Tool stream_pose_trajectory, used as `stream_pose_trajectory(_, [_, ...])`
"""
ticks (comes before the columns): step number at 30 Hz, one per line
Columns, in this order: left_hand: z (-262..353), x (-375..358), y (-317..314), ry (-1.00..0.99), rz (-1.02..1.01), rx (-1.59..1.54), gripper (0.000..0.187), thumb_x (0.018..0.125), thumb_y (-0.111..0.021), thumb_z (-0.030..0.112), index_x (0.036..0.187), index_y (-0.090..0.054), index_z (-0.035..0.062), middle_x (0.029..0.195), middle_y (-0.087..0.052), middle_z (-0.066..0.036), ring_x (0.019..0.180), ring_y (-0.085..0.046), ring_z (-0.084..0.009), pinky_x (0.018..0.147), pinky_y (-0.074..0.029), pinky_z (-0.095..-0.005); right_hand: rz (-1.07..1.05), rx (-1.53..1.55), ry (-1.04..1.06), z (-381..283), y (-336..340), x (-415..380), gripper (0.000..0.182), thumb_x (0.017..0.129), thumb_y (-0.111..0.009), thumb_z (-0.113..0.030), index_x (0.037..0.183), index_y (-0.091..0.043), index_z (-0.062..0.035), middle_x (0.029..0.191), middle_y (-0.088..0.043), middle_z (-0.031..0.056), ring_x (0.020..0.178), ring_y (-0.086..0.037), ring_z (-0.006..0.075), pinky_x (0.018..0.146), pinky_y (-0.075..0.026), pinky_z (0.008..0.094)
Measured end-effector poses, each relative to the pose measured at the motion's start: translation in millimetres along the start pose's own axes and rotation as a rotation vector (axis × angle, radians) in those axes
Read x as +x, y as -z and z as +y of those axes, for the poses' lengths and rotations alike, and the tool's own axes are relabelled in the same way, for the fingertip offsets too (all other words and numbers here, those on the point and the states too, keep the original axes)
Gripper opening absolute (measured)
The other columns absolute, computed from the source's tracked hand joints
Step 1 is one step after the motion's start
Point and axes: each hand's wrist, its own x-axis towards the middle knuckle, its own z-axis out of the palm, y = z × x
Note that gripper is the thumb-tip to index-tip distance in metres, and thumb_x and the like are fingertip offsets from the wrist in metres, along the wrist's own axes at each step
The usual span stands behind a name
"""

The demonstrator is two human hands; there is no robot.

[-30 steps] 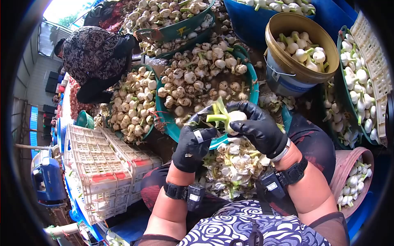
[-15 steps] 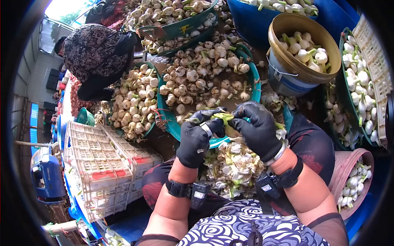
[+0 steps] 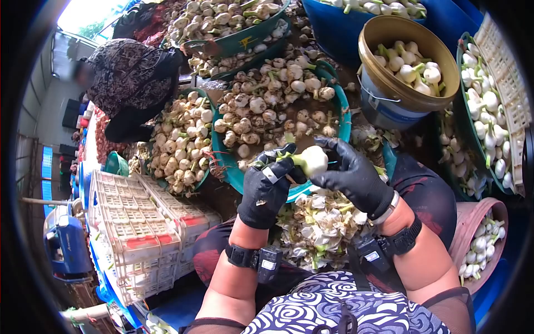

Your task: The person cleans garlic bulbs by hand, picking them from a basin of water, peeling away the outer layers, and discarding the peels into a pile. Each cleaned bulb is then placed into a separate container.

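Left hand (image 3: 262, 192), black-gloved, has the green stem pinched tight, and out to its right sits the pale garlic bulb (image 3: 315, 161), held up over the near rim of the green tub (image 3: 345, 114)! Right hand (image 3: 356, 181) is spread open around the bulb's far side, thumb just by its underside; whether it touches, I cannot tell. Below them, a heap of peelings (image 3: 320, 228) lies between the knees. Dirty garlic (image 3: 258, 106) fills much of the tub, cleaner bulbs sit in the bucket (image 3: 384, 106) beyond, and a co-worker (image 3: 128, 72) bends low at far left.
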Motion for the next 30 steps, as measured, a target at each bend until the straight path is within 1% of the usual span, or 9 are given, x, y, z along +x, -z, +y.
stream_pose_trajectory(5, [8.0,-5.5,-10.4,0.149,0.028,-0.457,0.026,0.080,-0.060,-0.001,0.105,-0.058,-0.0048,0.094,-0.064,-0.013,0.073,-0.062,-0.0213,0.075,-0.051,-0.0323,0.142,-0.184,0.047,4.3,6.9,6.3,0.030,0.077,-0.071,-0.008,0.104,-0.061,-0.0012,0.090,-0.064,0.0065,0.083,-0.061,0.0120,0.072,-0.050,0.0266])
stream_pose_trajectory(7, [10.6,-7.5,-15.7,0.049,0.058,-0.267,0.026,0.078,-0.062,-0.003,0.104,-0.059,-0.0037,0.105,-0.063,-0.015,0.079,-0.063,-0.0215,0.072,-0.052,-0.0327,0.220,-0.748,0.362,9.3,9.2,6.2,0.025,0.075,-0.071,-0.011,0.097,-0.062,-0.0035,0.081,-0.062,0.0090,0.073,-0.061,0.0186,0.066,-0.048,0.0305])
stream_pose_trajectory(8, [12.1,-8.5,-15.1,0.010,0.014,-0.198,0.026,0.077,-0.061,-0.007,0.103,-0.060,-0.0012,0.104,-0.064,-0.012,0.099,-0.061,-0.0208,0.084,-0.050,-0.0321,0.242,-0.855,0.436,4.9,4.5,2.9,0.020,0.073,-0.067,-0.013,0.091,-0.061,-0.0056,0.077,-0.057,0.0129,0.070,-0.059,0.0287,0.064,-0.048,0.0372])
stream_pose_trajectory(12, [13.4,-10.9,-19.5,-0.187,-0.054,0.136,0.025,0.075,-0.060,-0.010,0.099,-0.063,-0.0010,0.101,-0.065,-0.013,0.099,-0.061,-0.0201,0.087,-0.048,-0.0313,0.316,-1.126,0.635,10.8,3.3,3.3,0.012,0.074,-0.060,-0.012,0.085,-0.060,-0.0080,0.077,-0.056,0.0147,0.072,-0.058,0.0347,0.063,-0.047,0.0434])
stream_pose_trajectory(16, [17.3,-11.7,-14.6,-0.205,-0.097,0.205,0.026,0.074,-0.059,-0.011,0.098,-0.062,-0.0012,0.102,-0.065,-0.013,0.100,-0.061,-0.0212,0.088,-0.047,-0.0319,0.317,-1.169,0.631,3.5,7.2,6.6,0.010,0.074,-0.058,-0.011,0.083,-0.059,-0.0067,0.075,-0.056,0.0148,0.071,-0.057,0.0341,0.062,-0.046,0.0430])
stream_pose_trajectory(23, [18.9,-19.3,-7.6,-0.067,-0.245,-0.442,0.025,0.078,-0.055,-0.012,0.101,-0.059,-0.0027,0.108,-0.062,-0.016,0.098,-0.062,-0.0265,0.082,-0.051,-0.0342,0.343,-0.782,0.098,10.9,33.2,26.0,0.008,0.078,-0.052,-0.009,0.078,-0.057,-0.0019,0.080,-0.063,0.0190,0.074,-0.062,0.0343,0.068,-0.048,0.0409])
stream_pose_trajectory(25, [21.2,-19.4,-4.5,-0.209,-0.157,-0.194,0.022,0.082,-0.056,-0.009,0.104,-0.058,-0.0030,0.110,-0.060,-0.017,0.091,-0.064,-0.0278,0.078,-0.053,-0.0341,-0.062,-1.320,0.164,68.2,47.1,27.2,0.010,0.076,-0.051,-0.005,0.080,-0.060,-0.0026,0.081,-0.063,0.0188,0.078,-0.062,0.0362,0.071,-0.049,0.0419])
stream_pose_trajectory(27, [24.3,-16.8,-1.2,-0.153,-0.085,-0.120,0.025,0.079,-0.064,-0.001,0.104,-0.060,0.0008,0.106,-0.061,-0.011,0.093,-0.062,-0.0296,0.078,-0.053,-0.0401,-0.397,-1.035,0.070,48.0,23.0,4.5,0.017,0.072,-0.051,-0.001,0.086,-0.061,-0.0032,0.083,-0.064,0.0192,0.085,-0.062,0.0374,0.076,-0.049,0.0420])
stream_pose_trajectory(30, [22.1,-12.5,-3.8,0.032,-0.002,-0.605,0.028,0.083,-0.060,0.001,0.111,-0.056,-0.0039,0.099,-0.061,-0.013,0.079,-0.064,-0.0247,0.075,-0.051,-0.0327,-0.220,-0.559,0.009,9.6,13.3,4.1,0.056,0.071,-0.064,0.000,0.125,-0.051,-0.0051,0.110,-0.060,0.0108,0.105,-0.057,0.0182,0.086,-0.048,0.0318])
